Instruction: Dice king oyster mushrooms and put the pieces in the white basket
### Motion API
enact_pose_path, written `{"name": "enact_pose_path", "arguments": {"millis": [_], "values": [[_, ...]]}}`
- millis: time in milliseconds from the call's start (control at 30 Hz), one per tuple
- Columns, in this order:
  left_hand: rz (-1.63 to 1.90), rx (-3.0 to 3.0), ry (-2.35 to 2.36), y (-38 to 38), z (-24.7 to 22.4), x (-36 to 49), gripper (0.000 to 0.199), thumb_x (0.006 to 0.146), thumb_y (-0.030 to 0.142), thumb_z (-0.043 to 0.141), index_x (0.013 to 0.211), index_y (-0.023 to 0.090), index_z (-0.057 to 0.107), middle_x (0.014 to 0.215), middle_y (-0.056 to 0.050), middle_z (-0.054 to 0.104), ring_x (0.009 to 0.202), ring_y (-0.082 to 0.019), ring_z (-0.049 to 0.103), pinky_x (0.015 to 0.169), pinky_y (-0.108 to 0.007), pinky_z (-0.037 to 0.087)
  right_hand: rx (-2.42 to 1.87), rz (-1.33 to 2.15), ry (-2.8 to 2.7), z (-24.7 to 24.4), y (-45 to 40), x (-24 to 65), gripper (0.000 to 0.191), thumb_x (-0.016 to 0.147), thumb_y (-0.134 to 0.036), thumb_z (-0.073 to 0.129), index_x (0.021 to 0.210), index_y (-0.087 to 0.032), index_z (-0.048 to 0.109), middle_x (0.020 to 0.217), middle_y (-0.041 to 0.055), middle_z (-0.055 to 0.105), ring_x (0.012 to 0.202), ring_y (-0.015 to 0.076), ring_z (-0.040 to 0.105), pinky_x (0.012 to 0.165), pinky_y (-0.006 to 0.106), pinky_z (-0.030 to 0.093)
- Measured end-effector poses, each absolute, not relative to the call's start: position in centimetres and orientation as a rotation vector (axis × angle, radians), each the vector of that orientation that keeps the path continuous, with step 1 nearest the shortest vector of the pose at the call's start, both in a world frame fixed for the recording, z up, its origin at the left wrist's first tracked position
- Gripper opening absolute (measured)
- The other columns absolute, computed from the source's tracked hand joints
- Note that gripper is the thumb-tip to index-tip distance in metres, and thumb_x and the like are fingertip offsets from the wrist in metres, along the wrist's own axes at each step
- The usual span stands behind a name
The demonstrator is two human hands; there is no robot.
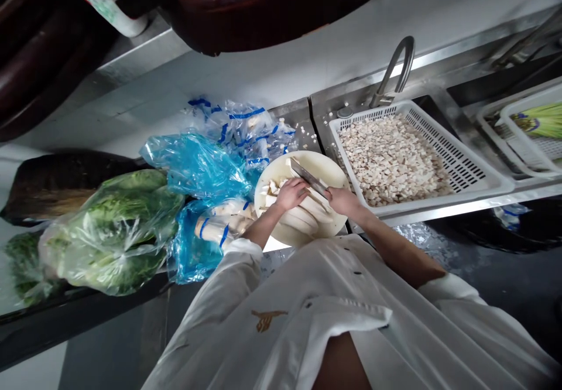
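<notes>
My right hand point(345, 201) grips the handle of a kitchen knife point(308, 177), whose blade slants up and left over a round, pale cutting board point(336, 170). My left hand point(292, 194) has its fingers curled down on a white king oyster mushroom beside the blade; the fingertips are partly hidden. Long, thick mushroom pieces point(301, 220) lie side by side on the board below the left hand. Smaller cut mushroom chunks point(271, 191) sit at the board's left.
Right of the board, a white perforated basket point(478, 173) holds many chopped mushroom bits, under a curved faucet point(406, 56). To the left lie blue plastic bags point(197, 164), packaged mushrooms point(215, 229) and bagged leafy greens point(114, 232). Dark round vessels point(263, 12) overhang on a shelf.
</notes>
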State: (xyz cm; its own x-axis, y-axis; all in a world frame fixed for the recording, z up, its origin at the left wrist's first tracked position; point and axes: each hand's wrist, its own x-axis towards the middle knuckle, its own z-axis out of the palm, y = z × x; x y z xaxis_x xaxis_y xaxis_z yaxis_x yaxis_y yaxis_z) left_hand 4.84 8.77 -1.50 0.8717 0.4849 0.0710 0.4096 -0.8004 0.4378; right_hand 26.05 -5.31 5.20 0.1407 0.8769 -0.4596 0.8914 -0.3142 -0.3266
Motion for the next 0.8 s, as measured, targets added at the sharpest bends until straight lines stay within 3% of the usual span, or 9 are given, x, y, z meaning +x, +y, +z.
{"name": "enact_pose_path", "arguments": {"millis": [200, 467, 633, 800], "values": [[0.224, 2.635, 0.727, 8.4, -2.7, 5.6, 0.03, 0.108, 0.044, 0.056, 0.119, 0.026, 0.077, 0.113, -0.008, 0.071, 0.119, -0.026, 0.061, 0.117, -0.046, 0.045, 2.323, -0.909, 1.841, 6.1, -8.5, 27.0, 0.047, 0.115, -0.039, 0.03, 0.12, -0.015, 0.07, 0.118, 0.0179, 0.078, 0.111, 0.0268, 0.074, 0.092, 0.031, 0.05], [0.264, 2.628, 0.703, 7.6, -2.4, 5.5, 0.031, 0.108, 0.044, 0.056, 0.124, 0.025, 0.074, 0.129, -0.01, 0.066, 0.128, -0.027, 0.058, 0.119, -0.047, 0.046, 2.312, -0.933, 1.787, 6.6, -8.4, 25.9, 0.047, 0.115, -0.039, 0.028, 0.126, -0.015, 0.067, 0.112, 0.0181, 0.078, 0.106, 0.0283, 0.077, 0.088, 0.033, 0.052], [0.259, 2.628, 0.713, 7.4, -2.2, 5.7, 0.03, 0.11, 0.041, 0.053, 0.123, 0.024, 0.074, 0.129, -0.01, 0.066, 0.129, -0.026, 0.057, 0.118, -0.046, 0.047, 2.335, -0.905, 1.826, 7.6, -9.3, 27.1, 0.048, 0.115, -0.042, 0.028, 0.118, -0.017, 0.069, 0.11, 0.0161, 0.079, 0.104, 0.0264, 0.076, 0.086, 0.03, 0.05], [0.305, 2.584, 0.697, 7.5, -2.6, 5.8, 0.032, 0.111, 0.041, 0.051, 0.12, 0.022, 0.074, 0.128, -0.011, 0.067, 0.13, -0.025, 0.058, 0.12, -0.044, 0.046, 2.289, -0.972, 1.821, 6.4, -9.6, 26.7, 0.046, 0.115, -0.04, 0.03, 0.123, -0.016, 0.068, 0.113, 0.017, 0.079, 0.107, 0.0258, 0.075, 0.088, 0.029, 0.049]]}}
